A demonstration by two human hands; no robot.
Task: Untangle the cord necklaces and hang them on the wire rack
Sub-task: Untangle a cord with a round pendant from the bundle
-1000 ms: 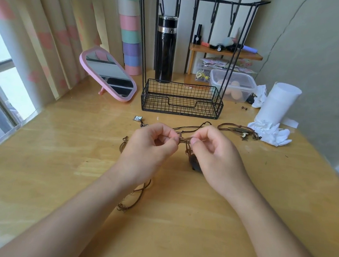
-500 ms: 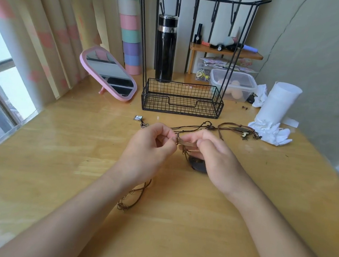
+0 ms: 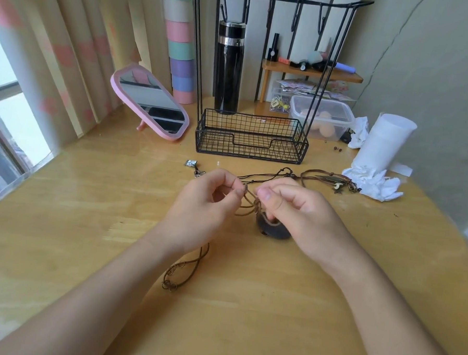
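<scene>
A tangle of brown cord necklaces (image 3: pixel 249 202) lies mid-table. My left hand (image 3: pixel 204 208) pinches a brown cord strand between thumb and forefinger. My right hand (image 3: pixel 293 210) pinches the cords at the knot just above a dark round pendant (image 3: pixel 273 229), which rests on the table partly under my fingers. A loose loop of brown cord (image 3: pixel 187 267) trails out below my left wrist. A thin black cord (image 3: pixel 265 175) runs toward another brown necklace with charms (image 3: pixel 333 181) at the right. The black wire rack (image 3: pixel 251 140) stands behind, its hooks bare.
A pink mirror (image 3: pixel 150 102) leans at the back left. A black flask (image 3: pixel 229 68) stands behind the rack, a clear plastic box (image 3: pixel 321 121) and a wooden shelf beside it. A white paper roll and crumpled tissue (image 3: pixel 373 179) sit right. A small charm (image 3: pixel 191 164) lies near the rack.
My hands have drawn slightly apart, spreading brown cord strands between them. The right hand has shifted down onto the knot above the pendant.
</scene>
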